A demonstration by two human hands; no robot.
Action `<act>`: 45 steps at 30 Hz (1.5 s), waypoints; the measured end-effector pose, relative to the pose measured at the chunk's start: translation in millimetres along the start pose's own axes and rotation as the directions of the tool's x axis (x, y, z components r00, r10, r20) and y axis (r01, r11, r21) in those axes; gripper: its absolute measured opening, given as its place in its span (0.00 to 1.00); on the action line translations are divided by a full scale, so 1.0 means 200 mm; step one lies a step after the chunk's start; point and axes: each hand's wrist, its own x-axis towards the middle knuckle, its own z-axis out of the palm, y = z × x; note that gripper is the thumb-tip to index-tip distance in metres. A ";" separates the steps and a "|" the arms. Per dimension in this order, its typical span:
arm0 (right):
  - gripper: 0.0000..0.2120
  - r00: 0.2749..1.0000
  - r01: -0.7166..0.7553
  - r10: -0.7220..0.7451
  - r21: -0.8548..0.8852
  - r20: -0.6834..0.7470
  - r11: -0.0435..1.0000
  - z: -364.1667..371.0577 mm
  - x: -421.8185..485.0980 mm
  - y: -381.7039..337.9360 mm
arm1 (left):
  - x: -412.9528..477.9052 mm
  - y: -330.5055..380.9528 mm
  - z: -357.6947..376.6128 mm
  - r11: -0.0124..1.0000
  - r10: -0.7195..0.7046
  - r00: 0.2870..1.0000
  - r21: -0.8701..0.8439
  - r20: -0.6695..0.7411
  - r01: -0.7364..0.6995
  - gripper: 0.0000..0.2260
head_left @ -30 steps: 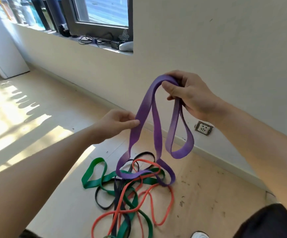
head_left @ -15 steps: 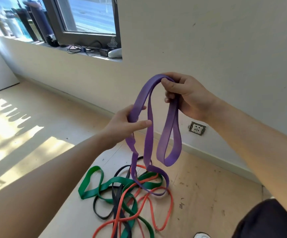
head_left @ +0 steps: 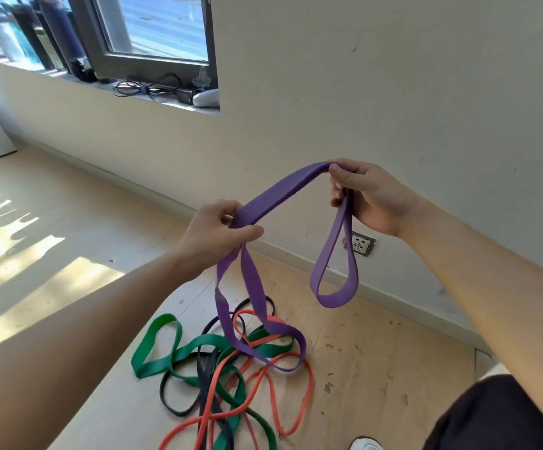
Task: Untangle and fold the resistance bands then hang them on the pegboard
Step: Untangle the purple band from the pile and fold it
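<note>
Both bare forearms stretch forward. The left hand pinches a flat purple rubber band; the right hand, higher, curls fingers round it.

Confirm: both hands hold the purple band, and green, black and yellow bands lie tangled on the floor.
Wrong in one point: the head view shows an orange band, not yellow. Otherwise right: left hand and right hand hold the purple band; green band and black band lie tangled on the floor.
</note>
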 end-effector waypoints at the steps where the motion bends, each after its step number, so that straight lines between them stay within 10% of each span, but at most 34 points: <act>1: 0.06 1.000 -0.018 0.018 -0.020 0.005 1.000 -0.02 0.00 0.02 | 0.00 0.00 -0.02 1.000 -0.010 1.000 -0.006 -0.009 0.010 0.06; 13: 0.15 0.928 -0.087 0.259 -0.520 0.267 0.850 0.10 -0.02 0.10 | -0.05 0.13 -0.07 0.956 0.060 0.998 -0.289 0.013 -0.053 0.17; 17: 0.15 0.950 0.007 0.108 -0.365 0.294 0.931 0.30 -0.01 0.02 | -0.06 0.13 -0.04 0.974 0.095 0.993 -0.211 0.076 -0.077 0.18; 24: 0.08 0.914 0.262 0.072 -0.718 0.399 0.645 0.35 -0.05 -0.02 | -0.08 0.00 -0.05 0.983 0.090 0.972 0.136 0.219 -0.121 0.14; 31: 0.07 0.951 0.214 -0.047 -0.539 0.306 0.815 0.19 -0.06 -0.07 | -0.10 -0.09 -0.09 0.986 0.002 0.951 0.161 0.310 -0.054 0.12; 40: 0.15 0.985 0.093 -0.070 -0.142 0.159 0.985 0.04 -0.06 -0.10 | -0.05 0.15 -0.20 0.972 0.211 0.977 0.102 -0.007 -0.209 0.11; 45: 0.15 0.970 -0.012 0.069 -0.235 0.235 0.972 0.04 -0.07 -0.04 | -0.09 0.35 -0.27 0.970 0.217 0.975 -0.104 -0.054 -0.222 0.18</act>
